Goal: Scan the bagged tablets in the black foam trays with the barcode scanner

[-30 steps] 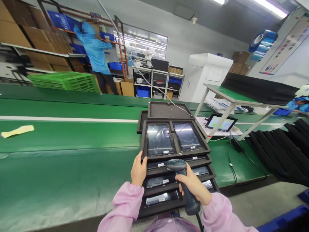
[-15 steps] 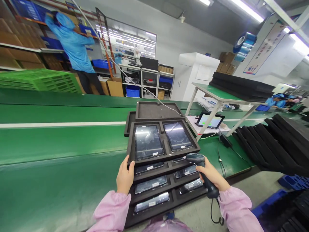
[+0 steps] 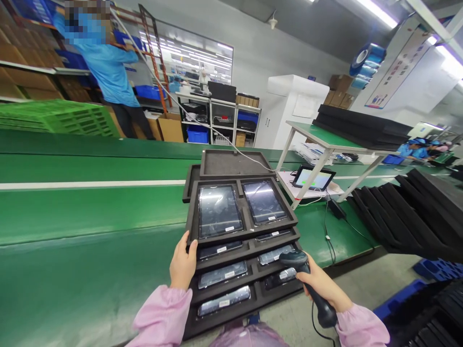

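Note:
A stepped stack of dark foam trays (image 3: 249, 230) rests on the green conveyor belt, each tray holding two screen panels (image 3: 219, 216) with small white labels. My left hand (image 3: 183, 264) grips the left edge of the stack, thumb on the top tray's corner. My right hand (image 3: 320, 284) is closed on the handle of a grey barcode scanner (image 3: 294, 259), whose head hovers over the right-hand panels of the lower trays. Pink sleeves cover both my wrists.
An empty foam tray (image 3: 231, 164) lies behind the stack. A small lit display (image 3: 313, 178) stands under a white-legged side table (image 3: 318, 137) carrying black foam sheets. More black foam (image 3: 415, 212) lies at right. A person in blue (image 3: 104, 72) reaches into far shelving beside green pallets (image 3: 58, 120).
My right hand has brought the scanner down and toward me, from beside the top tray to over the lower trays' right panels. My left hand stays on the stack's left edge.

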Demonstrator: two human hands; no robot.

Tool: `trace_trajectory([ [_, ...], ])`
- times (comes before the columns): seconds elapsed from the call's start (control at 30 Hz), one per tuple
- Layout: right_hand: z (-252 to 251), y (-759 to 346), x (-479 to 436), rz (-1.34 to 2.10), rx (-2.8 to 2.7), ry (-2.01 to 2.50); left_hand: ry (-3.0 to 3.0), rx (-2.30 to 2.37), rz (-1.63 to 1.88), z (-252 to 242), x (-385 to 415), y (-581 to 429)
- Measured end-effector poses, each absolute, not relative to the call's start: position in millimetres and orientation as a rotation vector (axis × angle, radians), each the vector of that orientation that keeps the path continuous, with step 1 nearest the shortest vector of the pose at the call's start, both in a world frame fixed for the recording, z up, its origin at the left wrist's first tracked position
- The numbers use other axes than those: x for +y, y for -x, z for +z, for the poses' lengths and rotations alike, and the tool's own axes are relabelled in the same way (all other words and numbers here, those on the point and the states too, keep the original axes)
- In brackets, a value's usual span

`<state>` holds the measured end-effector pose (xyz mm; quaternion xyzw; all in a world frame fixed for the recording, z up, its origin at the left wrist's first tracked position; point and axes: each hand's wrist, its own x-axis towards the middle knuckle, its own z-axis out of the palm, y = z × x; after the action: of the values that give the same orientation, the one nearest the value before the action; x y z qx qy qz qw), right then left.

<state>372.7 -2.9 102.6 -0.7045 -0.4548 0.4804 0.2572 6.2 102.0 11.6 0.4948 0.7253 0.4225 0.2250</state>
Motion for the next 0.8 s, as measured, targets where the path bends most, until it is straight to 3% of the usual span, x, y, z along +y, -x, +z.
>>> trace_trajectory([
  [0.33, 109, -360, -13, 1.255, -1.180, 1.873, -1.392, 1.990, 1.177, 10, 104, -6],
  [0.57, 99, -271, -20, 1.540, -1.176, 1.650, -1.404, 1.981, 1.166, 12, 101, -6],
  [0.8, 84, -233, -19, 1.540, -1.190, 1.713, -1.440, 1.977, 1.173, 13, 100, -7],
])
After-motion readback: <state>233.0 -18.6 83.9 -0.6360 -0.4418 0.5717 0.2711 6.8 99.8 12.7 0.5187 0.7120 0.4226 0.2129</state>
